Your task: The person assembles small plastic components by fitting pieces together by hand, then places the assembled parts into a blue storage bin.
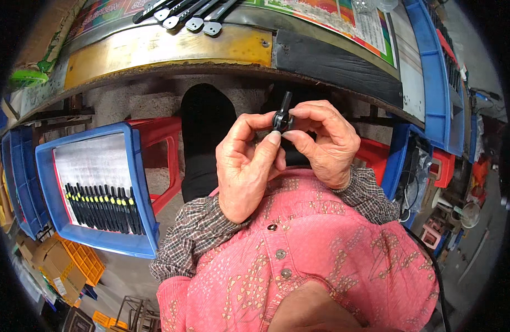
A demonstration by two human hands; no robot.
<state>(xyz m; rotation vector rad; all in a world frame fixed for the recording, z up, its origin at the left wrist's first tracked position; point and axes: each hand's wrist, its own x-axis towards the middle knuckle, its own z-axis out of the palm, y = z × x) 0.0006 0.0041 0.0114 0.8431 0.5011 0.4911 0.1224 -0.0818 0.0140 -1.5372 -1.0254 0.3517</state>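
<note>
Over my lap, just short of the table edge, I hold a small black plastic part [283, 117] with a round ring-like body and a short stem pointing away from me. My left hand [249, 160] pinches it from the left between thumb and fingers. From the right, the thumb and forefinger of my right hand [324, 138] close on the same part. Its underside and inner details are hidden by my fingertips. Several black strip-like pieces with grey ends [197, 22] lie on the table straight ahead.
At my left a blue tray [140, 188] holds a row of black pieces with yellow-green dots [102, 202]. The table's front edge [172, 58] crosses ahead of me. Blue bins [435, 72] stand at the right, and a red stool [169, 149] is beside my left leg.
</note>
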